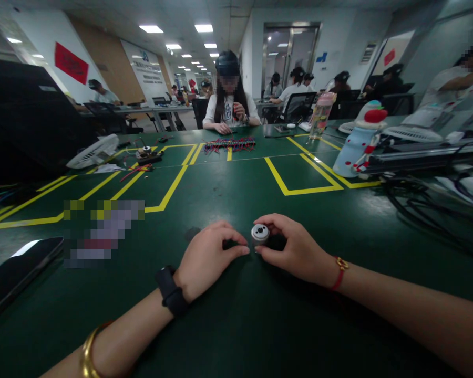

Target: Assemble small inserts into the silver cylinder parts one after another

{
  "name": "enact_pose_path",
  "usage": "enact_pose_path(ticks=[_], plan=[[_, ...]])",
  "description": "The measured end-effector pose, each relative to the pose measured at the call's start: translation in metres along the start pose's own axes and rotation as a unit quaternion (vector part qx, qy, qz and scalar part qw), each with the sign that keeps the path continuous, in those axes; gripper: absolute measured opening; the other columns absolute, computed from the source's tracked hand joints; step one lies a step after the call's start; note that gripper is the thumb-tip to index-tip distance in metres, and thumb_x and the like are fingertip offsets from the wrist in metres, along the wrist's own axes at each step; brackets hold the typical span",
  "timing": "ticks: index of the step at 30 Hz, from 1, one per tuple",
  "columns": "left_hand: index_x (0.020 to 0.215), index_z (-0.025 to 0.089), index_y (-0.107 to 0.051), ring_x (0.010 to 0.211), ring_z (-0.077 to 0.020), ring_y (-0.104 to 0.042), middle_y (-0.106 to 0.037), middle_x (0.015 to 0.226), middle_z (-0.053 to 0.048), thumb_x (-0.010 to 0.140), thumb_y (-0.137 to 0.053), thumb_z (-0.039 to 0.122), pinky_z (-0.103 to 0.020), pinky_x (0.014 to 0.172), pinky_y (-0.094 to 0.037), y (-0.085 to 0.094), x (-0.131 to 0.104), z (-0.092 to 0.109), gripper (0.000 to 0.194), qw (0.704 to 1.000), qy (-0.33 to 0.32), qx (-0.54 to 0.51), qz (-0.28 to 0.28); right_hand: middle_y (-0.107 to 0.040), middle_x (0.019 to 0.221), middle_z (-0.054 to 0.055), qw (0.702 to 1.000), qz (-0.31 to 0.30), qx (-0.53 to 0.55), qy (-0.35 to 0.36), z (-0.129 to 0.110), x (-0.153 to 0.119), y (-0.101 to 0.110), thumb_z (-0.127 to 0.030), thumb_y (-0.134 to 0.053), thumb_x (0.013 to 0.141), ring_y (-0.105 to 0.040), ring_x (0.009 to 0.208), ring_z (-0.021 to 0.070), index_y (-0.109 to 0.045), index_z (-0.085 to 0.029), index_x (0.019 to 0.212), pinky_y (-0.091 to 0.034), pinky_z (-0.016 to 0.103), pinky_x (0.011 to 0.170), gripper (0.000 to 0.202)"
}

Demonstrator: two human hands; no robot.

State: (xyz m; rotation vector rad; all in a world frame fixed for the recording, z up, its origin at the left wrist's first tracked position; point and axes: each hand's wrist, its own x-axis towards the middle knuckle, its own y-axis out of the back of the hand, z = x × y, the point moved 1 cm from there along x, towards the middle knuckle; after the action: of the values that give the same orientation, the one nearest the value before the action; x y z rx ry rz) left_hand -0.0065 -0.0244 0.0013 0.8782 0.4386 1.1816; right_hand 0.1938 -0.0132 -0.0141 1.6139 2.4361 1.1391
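A small silver metal cylinder, like a little electric motor [260, 234], stands upright on the green table with its round, holed end facing up. My right hand [294, 247] grips it from the right, thumb at the near side and fingers at the far side. Just left of the motor is my left hand [208, 257], its thumb and forefinger tips pinched close together. Whether anything tiny sits in that pinch I cannot make out. The left fingertips are a little apart from the motor.
Yellow tape marks the green table [220, 189]. Across it sits a person [230, 100] behind a row of red and blue wired parts [230, 144]. A blue snowman-shaped bottle [355, 147] and black cables [413, 205] stand right; a dark phone-like slab [23, 273] lies left.
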Motion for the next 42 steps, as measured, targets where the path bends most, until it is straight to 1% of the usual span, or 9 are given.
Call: enact_pose_path(ticks=[10, 17, 23, 27, 30, 32, 36, 39, 42], plan=[[0.094, 0.026, -0.068, 0.084, -0.0199, -0.058, -0.063, 0.092, -0.003, 0.076, -0.064, 0.044, -0.032, 0.074, -0.045, -0.008, 0.0, 0.002, 0.025, 1.0, 0.01, -0.004, 0.021, -0.061, 0.103, 0.005, 0.999, 0.011, 0.031, -0.034, 0.0, 0.003, 0.008, -0.029, -0.064, 0.073, -0.06, 0.088, 0.0126, -0.052, -0.019, 0.109, -0.052, 0.027, 0.078, 0.039], [0.1, 0.024, -0.066, 0.08, -0.0202, -0.059, -0.066, 0.092, -0.003, 0.08, -0.054, 0.052, -0.032, 0.071, -0.044, 0.041, -0.013, -0.027, 0.037, 0.989, 0.129, -0.02, 0.071, -0.063, 0.092, 0.009, 0.926, 0.201, -0.248, -0.201, 0.054, 0.009, 0.131, -0.035, -0.07, 0.061, -0.059, 0.074, 0.0175, -0.056, -0.015, 0.104, -0.048, 0.033, 0.068, 0.049], [0.1, 0.022, -0.065, 0.069, -0.0194, -0.057, -0.062, 0.075, -0.002, 0.08, -0.049, 0.058, -0.029, 0.059, -0.041, 0.06, -0.026, -0.075, 0.045, 0.968, 0.213, -0.012, 0.134, -0.061, 0.084, 0.012, 0.825, 0.194, -0.393, -0.357, 0.113, -0.017, 0.209, -0.04, -0.065, 0.063, -0.056, 0.075, 0.0212, -0.061, -0.014, 0.092, -0.042, 0.034, 0.066, 0.039], [0.1, 0.022, -0.066, 0.069, -0.0196, -0.058, -0.063, 0.075, -0.003, 0.08, -0.048, 0.058, -0.028, 0.057, -0.04, 0.055, -0.023, -0.08, 0.045, 0.968, 0.212, -0.008, 0.132, -0.053, 0.111, 0.024, 0.79, 0.246, -0.451, -0.334, 0.092, -0.014, 0.185, -0.049, -0.071, 0.055, -0.051, 0.1, 0.0363, -0.055, -0.009, 0.112, -0.039, 0.048, 0.077, 0.071], [0.1, 0.023, -0.067, 0.071, -0.0201, -0.06, -0.067, 0.081, -0.003, 0.08, -0.048, 0.058, -0.029, 0.059, -0.041, 0.053, -0.022, -0.075, 0.044, 0.971, 0.208, -0.005, 0.114, -0.053, 0.115, 0.017, 0.876, 0.199, -0.413, -0.153, 0.052, -0.001, 0.125, -0.054, -0.062, 0.069, -0.048, 0.107, 0.0316, -0.055, -0.015, 0.116, -0.037, 0.048, 0.087, 0.062], [0.099, 0.024, -0.067, 0.072, -0.0204, -0.061, -0.068, 0.083, -0.002, 0.08, -0.048, 0.057, -0.029, 0.061, -0.041, 0.053, -0.022, -0.072, 0.043, 0.973, 0.206, 0.003, 0.104, -0.057, 0.109, 0.01, 0.958, 0.061, -0.275, -0.05, 0.027, 0.005, 0.075, -0.052, -0.057, 0.076, -0.052, 0.1, 0.0228, -0.059, -0.021, 0.112, -0.042, 0.04, 0.086, 0.047], [0.097, 0.023, -0.067, 0.076, -0.0212, -0.061, -0.069, 0.086, -0.002, 0.081, -0.048, 0.056, -0.03, 0.065, -0.042, 0.054, -0.023, -0.07, 0.042, 0.976, 0.195, 0.017, 0.096, -0.056, 0.11, 0.006, 0.983, -0.049, -0.177, -0.003, 0.002, 0.007, 0.005, -0.054, -0.06, 0.074, -0.048, 0.1, 0.021, -0.065, -0.029, 0.109, -0.04, 0.04, 0.087, 0.043], [0.094, 0.023, -0.067, 0.077, -0.0215, -0.062, -0.069, 0.085, -0.002, 0.081, -0.048, 0.056, -0.03, 0.065, -0.042, 0.054, -0.024, -0.071, 0.04, 0.977, 0.189, 0.026, 0.09, -0.059, 0.099, 0.004, 0.983, -0.062, -0.174, 0.005, 0.001, 0.009, -0.003, -0.044, -0.057, 0.081, -0.05, 0.092, 0.0179, -0.07, -0.027, 0.091, -0.039, 0.037, 0.083, 0.024], [0.094, 0.024, -0.067, 0.076, -0.0213, -0.061, -0.069, 0.083, -0.001, 0.081, -0.048, 0.056, -0.029, 0.063, -0.042, 0.054, -0.025, -0.073, 0.04, 0.978, 0.188, 0.026, 0.087, -0.062, 0.089, 0.003, 0.983, -0.016, -0.18, -0.02, 0.007, 0.014, 0.03, -0.037, -0.052, 0.084, -0.052, 0.083, 0.0143, -0.066, -0.021, 0.085, -0.041, 0.03, 0.076, 0.021]])
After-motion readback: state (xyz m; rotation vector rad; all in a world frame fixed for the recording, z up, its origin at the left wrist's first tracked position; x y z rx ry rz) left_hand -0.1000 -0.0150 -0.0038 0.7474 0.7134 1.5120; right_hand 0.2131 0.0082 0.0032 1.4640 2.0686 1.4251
